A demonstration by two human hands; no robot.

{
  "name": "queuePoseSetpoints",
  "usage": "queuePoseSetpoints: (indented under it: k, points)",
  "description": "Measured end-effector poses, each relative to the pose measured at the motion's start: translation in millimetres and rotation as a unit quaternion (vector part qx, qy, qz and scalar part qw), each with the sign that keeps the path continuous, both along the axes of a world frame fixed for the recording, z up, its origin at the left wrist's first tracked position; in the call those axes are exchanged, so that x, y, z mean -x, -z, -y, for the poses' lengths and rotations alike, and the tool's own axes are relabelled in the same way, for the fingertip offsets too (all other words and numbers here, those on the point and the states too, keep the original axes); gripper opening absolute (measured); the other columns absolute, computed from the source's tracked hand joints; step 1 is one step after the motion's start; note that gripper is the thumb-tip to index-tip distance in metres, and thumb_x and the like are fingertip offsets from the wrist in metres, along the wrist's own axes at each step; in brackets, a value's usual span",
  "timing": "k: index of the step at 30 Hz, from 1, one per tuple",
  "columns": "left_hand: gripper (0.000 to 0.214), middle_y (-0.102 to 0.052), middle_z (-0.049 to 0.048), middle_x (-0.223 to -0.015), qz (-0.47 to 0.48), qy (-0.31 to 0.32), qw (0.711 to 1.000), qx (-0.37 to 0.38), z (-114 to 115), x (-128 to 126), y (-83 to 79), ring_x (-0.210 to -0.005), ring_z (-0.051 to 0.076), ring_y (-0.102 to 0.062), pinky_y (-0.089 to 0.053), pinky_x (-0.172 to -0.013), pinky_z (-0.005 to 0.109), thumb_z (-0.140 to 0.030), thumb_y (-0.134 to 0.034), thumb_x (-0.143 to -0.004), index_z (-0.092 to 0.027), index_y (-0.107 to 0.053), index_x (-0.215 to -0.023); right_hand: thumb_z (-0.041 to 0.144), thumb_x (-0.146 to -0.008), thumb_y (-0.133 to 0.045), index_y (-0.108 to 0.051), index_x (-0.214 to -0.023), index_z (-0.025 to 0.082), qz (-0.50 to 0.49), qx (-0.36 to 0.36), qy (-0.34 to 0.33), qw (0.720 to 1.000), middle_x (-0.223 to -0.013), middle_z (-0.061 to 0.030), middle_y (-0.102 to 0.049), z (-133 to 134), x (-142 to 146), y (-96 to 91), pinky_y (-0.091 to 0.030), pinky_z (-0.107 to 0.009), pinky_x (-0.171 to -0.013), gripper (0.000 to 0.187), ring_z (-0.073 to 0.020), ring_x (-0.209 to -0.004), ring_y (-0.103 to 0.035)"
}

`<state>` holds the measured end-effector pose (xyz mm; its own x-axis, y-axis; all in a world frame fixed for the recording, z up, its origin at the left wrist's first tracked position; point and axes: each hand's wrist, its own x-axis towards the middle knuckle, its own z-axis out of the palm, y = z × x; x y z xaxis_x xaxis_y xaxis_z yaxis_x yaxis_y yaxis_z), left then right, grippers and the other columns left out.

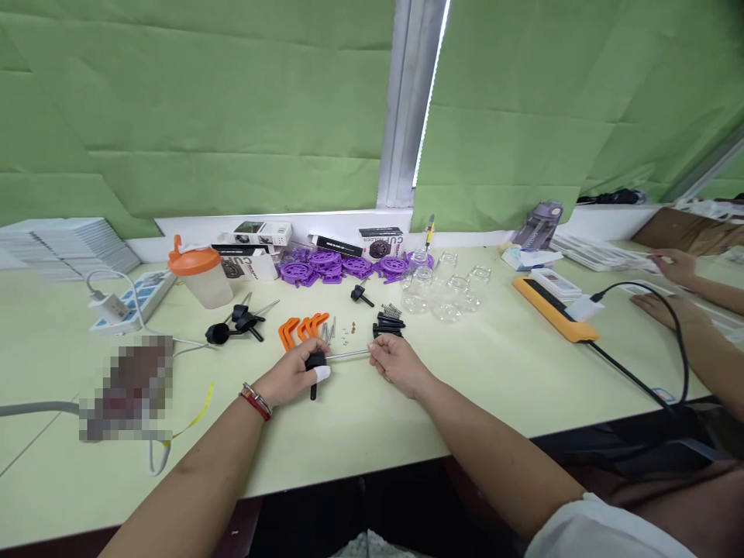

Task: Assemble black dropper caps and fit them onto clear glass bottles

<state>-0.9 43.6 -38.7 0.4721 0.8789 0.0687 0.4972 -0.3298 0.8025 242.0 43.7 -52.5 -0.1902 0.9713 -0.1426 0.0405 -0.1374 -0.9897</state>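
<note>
My left hand [299,370] is closed around a black plastic part [315,361] with a short black leg pointing down. A thin metal rod [349,355] runs from that part to the right. The fingertips of my right hand [398,363] pinch the rod's far end. White tape wraps a fingertip of my left hand. Just behind lie orange angled pieces [302,329], loose metal pins [328,332], tiny screws [345,336], black sleeves [388,325] and springs [391,311]. Similar black parts with rods [244,322] lie to the left, and another [361,294] lies farther back.
Purple plastic rings [328,268] and clear plastic cups [447,291] lie at the back, before printed boxes [256,256]. An orange-lidded shaker [206,279] and power strip [145,298] stand left. An orange power strip [552,310] lies right, near another person's hands [674,310].
</note>
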Motion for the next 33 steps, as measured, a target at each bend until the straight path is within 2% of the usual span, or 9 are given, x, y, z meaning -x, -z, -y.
queuePoseSetpoints:
  k: [3, 8, 17, 21, 24, 26, 33]
  points:
    - [0.03, -0.052, 0.0028, -0.09, 0.001, -0.014, 1.0, -0.004, -0.7, -0.1, 1.1, -0.079, 0.017, -0.049, -0.043, -0.073, 0.029, -0.034, -0.058, -0.081, -0.019, -0.048, -0.106, 0.038, -0.079, -0.061, -0.05, -0.076, 0.019, -0.021, 0.017, -0.005, 1.0, -0.059, 0.0046, -0.053, 0.8, -1.0, -4.0, -0.026, -0.02, -0.039, 0.023, -0.0054, -0.042, -0.036]
    - [0.024, -0.048, 0.0013, -0.083, -0.008, -0.022, 1.0, -0.008, -1.4, 0.0, 1.4, -0.073, 0.015, -0.045, -0.041, -0.067, 0.028, -0.035, -0.059, -0.081, -0.019, -0.047, -0.095, 0.028, -0.074, -0.064, -0.052, -0.08, 0.018, -0.035, 0.037, -0.004, 0.999, -0.063, 0.0037, -0.056, 0.6, -2.7, -6.1, -0.026, -0.018, -0.039, 0.017, -0.0054, -0.045, -0.04]
    - [0.022, -0.046, 0.001, -0.081, 0.007, -0.021, 1.0, -0.004, -2.2, -0.1, 3.5, -0.072, 0.015, -0.043, -0.039, -0.066, 0.027, -0.035, -0.058, -0.082, -0.019, -0.048, -0.094, 0.037, -0.085, -0.054, -0.049, -0.067, 0.018, -0.015, 0.031, -0.016, 0.999, -0.044, 0.0065, -0.044, 0.2, -2.2, -5.1, -0.022, -0.02, -0.036, 0.027, -0.0052, -0.035, -0.032]
    - [0.021, -0.046, 0.001, -0.082, 0.012, -0.021, 1.0, -0.004, -3.4, -0.4, 3.6, -0.074, 0.016, -0.043, -0.039, -0.068, 0.027, -0.035, -0.058, -0.082, -0.019, -0.05, -0.094, 0.035, -0.086, -0.053, -0.049, -0.069, 0.018, -0.018, 0.026, -0.022, 0.999, -0.046, 0.0059, -0.047, 0.5, -3.1, -5.6, -0.024, -0.02, -0.037, 0.025, -0.0049, -0.036, -0.032]
    - [0.021, -0.046, 0.0009, -0.082, 0.011, -0.023, 1.0, -0.005, -4.3, -0.4, 3.6, -0.074, 0.016, -0.043, -0.039, -0.068, 0.027, -0.035, -0.057, -0.083, -0.019, -0.05, -0.094, 0.03, -0.082, -0.058, -0.051, -0.078, 0.018, -0.035, 0.033, -0.015, 0.999, -0.057, 0.0045, -0.053, 0.2, -3.7, -5.7, -0.026, -0.019, -0.037, 0.014, -0.0051, -0.04, -0.038]
    - [0.021, -0.046, 0.0008, -0.081, 0.012, -0.022, 1.0, -0.004, -4.3, -0.7, 3.5, -0.073, 0.016, -0.043, -0.039, -0.068, 0.027, -0.036, -0.057, -0.083, -0.019, -0.051, -0.094, 0.026, -0.079, -0.061, -0.05, -0.083, 0.019, -0.044, 0.035, -0.007, 0.998, -0.062, 0.0037, -0.056, -0.1, -3.8, -5.3, -0.027, -0.018, -0.038, 0.014, -0.0058, -0.044, -0.041]
    - [0.024, -0.047, -0.0002, -0.083, 0.015, -0.022, 1.0, 0.003, -2.8, -0.2, 5.0, -0.074, 0.015, -0.043, -0.039, -0.07, 0.027, -0.037, -0.057, -0.082, -0.019, -0.051, -0.097, 0.031, -0.081, -0.059, -0.047, -0.075, 0.02, -0.046, 0.033, -0.017, 0.998, -0.054, 0.005, -0.053, 0.4, -2.9, -6.7, -0.023, -0.018, -0.036, 0.017, -0.0052, -0.039, -0.036]
